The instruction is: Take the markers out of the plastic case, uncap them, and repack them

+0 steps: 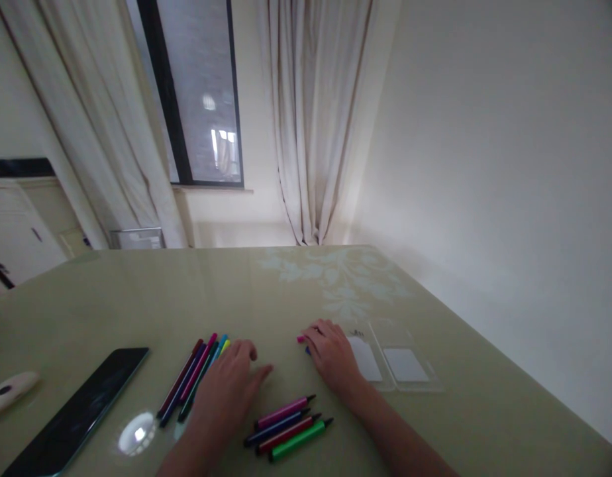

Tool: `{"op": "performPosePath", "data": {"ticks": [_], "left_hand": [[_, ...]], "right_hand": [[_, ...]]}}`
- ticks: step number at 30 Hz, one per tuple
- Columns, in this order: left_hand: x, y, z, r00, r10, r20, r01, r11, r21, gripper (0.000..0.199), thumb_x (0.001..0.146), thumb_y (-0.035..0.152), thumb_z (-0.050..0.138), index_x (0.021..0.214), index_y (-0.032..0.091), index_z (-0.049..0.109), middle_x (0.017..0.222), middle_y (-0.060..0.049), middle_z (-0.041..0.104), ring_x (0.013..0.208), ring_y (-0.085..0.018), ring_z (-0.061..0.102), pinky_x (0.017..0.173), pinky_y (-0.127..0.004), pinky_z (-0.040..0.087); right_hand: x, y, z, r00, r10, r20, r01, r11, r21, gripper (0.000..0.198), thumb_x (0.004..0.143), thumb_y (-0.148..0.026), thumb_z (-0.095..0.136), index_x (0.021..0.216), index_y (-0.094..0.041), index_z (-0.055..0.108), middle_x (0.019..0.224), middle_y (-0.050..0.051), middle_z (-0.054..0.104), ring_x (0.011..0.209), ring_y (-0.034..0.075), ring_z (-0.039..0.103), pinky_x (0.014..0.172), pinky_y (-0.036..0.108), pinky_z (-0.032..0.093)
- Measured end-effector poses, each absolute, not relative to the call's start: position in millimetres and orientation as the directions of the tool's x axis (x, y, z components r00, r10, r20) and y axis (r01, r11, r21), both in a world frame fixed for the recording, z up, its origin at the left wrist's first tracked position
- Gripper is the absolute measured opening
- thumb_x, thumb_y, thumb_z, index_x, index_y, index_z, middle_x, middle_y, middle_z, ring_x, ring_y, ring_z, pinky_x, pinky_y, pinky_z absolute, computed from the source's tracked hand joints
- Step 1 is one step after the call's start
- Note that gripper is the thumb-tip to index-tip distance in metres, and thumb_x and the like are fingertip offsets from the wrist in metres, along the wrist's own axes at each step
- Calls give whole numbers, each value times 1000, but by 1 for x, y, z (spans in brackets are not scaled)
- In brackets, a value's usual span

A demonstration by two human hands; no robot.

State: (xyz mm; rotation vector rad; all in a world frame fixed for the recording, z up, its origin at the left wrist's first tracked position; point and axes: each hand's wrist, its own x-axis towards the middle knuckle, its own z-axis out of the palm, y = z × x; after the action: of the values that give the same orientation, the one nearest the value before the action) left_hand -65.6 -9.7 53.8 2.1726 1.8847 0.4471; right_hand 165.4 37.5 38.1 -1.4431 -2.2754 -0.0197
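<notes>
My left hand [231,379] is open above the table, thumb and forefinger apart with nothing between them. It partly covers a bundle of capped markers [191,374] in dark red, blue, pink, green, light blue and yellow. My right hand [332,351] is palm down, its fingers bent and closed at the table; whatever they hold is hidden. A small pink cap [301,339] and a dark blue cap [307,350] show at its fingertips. Between my forearms lie several uncapped markers, among them a purple-pink marker [283,413], a red marker [287,434] and a green marker [300,442], tips pointing right.
An open clear plastic case [385,354] with white inserts lies beside my right hand. A black tablet-like slab [82,407], a round shiny object [137,434] and a whitish oval object [12,392] are on the left. A wall [509,232] borders the table's right side.
</notes>
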Motion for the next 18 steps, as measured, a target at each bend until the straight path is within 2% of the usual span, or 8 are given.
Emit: {"op": "performPosePath", "data": {"ticks": [2, 5, 9, 13, 16, 18], "left_hand": [[-80, -3, 49, 6, 989, 149, 985, -32, 171, 30, 97, 37, 47, 108, 14, 62, 119, -19, 65, 112, -33, 61, 95, -45, 45], [-89, 0, 43, -31, 990, 134, 998, 22, 65, 33, 99, 36, 42, 107, 12, 64, 119, -22, 65, 112, -35, 62, 94, -45, 46], [-77, -3, 40, 91, 992, 84, 987, -101, 124, 35, 103, 36, 36, 94, 16, 63, 104, -15, 68, 102, -31, 65, 89, -41, 47], [-63, -4, 43, 135, 989, 52, 959, -144, 244, 34, 105, 34, 32, 91, 19, 59, 100, -12, 69, 98, -26, 65, 83, -36, 47], [-61, -3, 47, 119, 992, 38, 943, -125, 308, 31, 106, 33, 30, 92, 20, 55, 95, -10, 70, 93, -25, 67, 78, -34, 45], [-61, -2, 48, 110, 993, 37, 937, -116, 331, 30, 106, 34, 30, 92, 21, 53, 93, -9, 70, 91, -26, 67, 77, -34, 45]], "right_hand": [[168, 36, 40, -330, 853, 405, 854, 452, -256, 18, 100, -15, 55, 102, -22, 72, 102, 7, 69, 98, 23, 59, 88, 35, 45], [169, 33, 42, -288, 841, 457, 827, 459, -324, 19, 101, -15, 53, 105, -21, 71, 103, 8, 69, 98, 23, 60, 89, 35, 46], [168, 29, 44, -341, 831, 439, 794, 505, -338, 16, 102, -20, 55, 106, -21, 71, 103, 7, 69, 98, 23, 61, 88, 34, 46], [171, 25, 45, -413, 853, 319, 829, 497, -256, 9, 97, -25, 65, 102, -20, 71, 102, 6, 69, 97, 24, 62, 86, 35, 46], [178, 26, 46, -438, 870, 225, 847, 483, -221, 6, 94, -19, 66, 97, -20, 72, 100, 6, 70, 98, 24, 63, 86, 35, 46], [182, 27, 47, -442, 879, 180, 845, 475, -245, 12, 94, -14, 63, 93, -21, 73, 97, 4, 71, 96, 23, 64, 84, 33, 45]]}}
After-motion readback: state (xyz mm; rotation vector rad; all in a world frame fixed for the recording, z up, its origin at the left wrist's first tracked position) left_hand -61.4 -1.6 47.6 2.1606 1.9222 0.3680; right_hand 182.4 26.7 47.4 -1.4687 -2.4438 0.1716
